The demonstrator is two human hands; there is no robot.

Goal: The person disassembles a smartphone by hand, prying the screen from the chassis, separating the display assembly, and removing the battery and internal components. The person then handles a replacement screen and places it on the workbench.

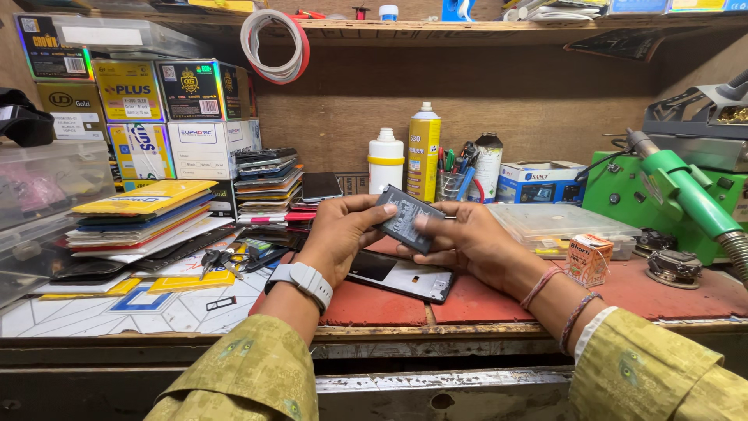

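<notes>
Clear box: a flat lidded plastic case (562,227) sits on the right of the bench; there's something pale inside, too blurred to name.
Pen cup: a small holder (450,185) at the back wall, crammed with pens and hand tools standing upright.
Left bins: translucent storage tubs (43,195) stacked at the far left, contents just a pinkish blur.
Small carton: an orange and white box (589,259) stands upright just beside the clear case, closed.
Bottles: a white bottle (386,161) and a tall yellow spray can (423,154) side by side behind the hands.
Battery: and here's the thing in hand, a flat dark grey rectangular battery (405,218), tilted, its printed face turned up to the camera, held above the bench at centre.
Phone: straight below it, an opened phone (401,276) lies flat on the red mat (467,300), back off and pale inner frame showing.
Left hand: the left hand (339,234) curls round the battery's left end, thumb on top, fingers tucked under; a closed pinch, white watch on that wrist.
Right hand: the right hand (467,242) grips the battery's right lower corner, thumb pressed on the face, the other fingers bent below and nearly closed.
Both hands: on the battery together, neither touching the phone as far as one can see.
</notes>
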